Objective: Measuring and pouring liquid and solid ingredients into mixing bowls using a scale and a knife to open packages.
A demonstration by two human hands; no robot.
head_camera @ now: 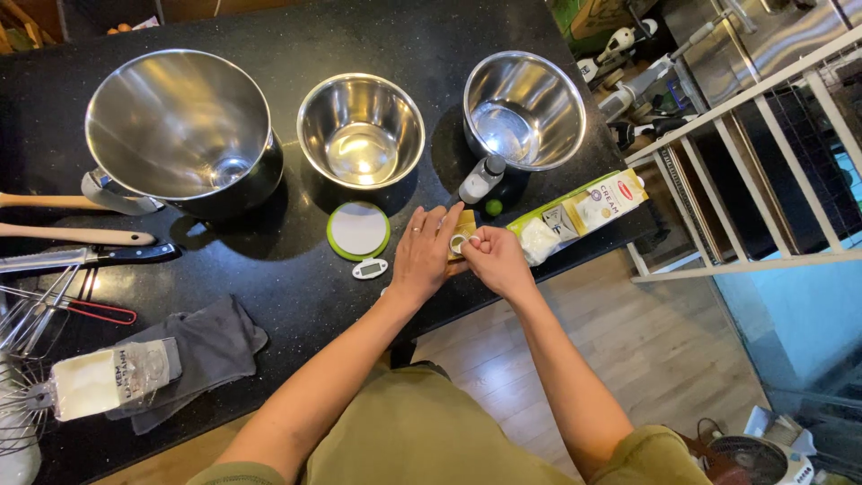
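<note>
At the far left edge of the black counter [296, 287] lie two wooden handles [72, 235], a knife [90, 257] and a wire whisk [36, 314] with a red handle, and nearer the person a clear packet of white powder [112, 377] rests on a folded grey cloth [202, 355]. Behind these stands a large steel mixing bowl [180, 126] with a side handle, then a medium steel bowl [361, 130], both showing nothing inside. Just in front of the medium bowl sits a round kitchen scale [358, 230] with a green rim and a white top, and its small display tab [369, 268] lies just beside it. The left hand [420, 256] rests flat-fingered near the counter edge, fingers held close together, fingertips touching a small yellow packet [464, 232]. The right hand [496, 260] meets it from the other side, fingers curled narrow and pinching a small round item [459, 242] over that packet; what this item is cannot be told. The packet lies on the counter between the two hands, just in front of a small grey bottle [481, 180] with a dark cap and a lime [493, 207]. Behind the bottle stands a third steel bowl [525, 108]. To the right, a long carton [579, 216] in green and white lies on its side at the counter's corner, close to the right hand. Beyond the counter is a white railing [763, 108].
</note>
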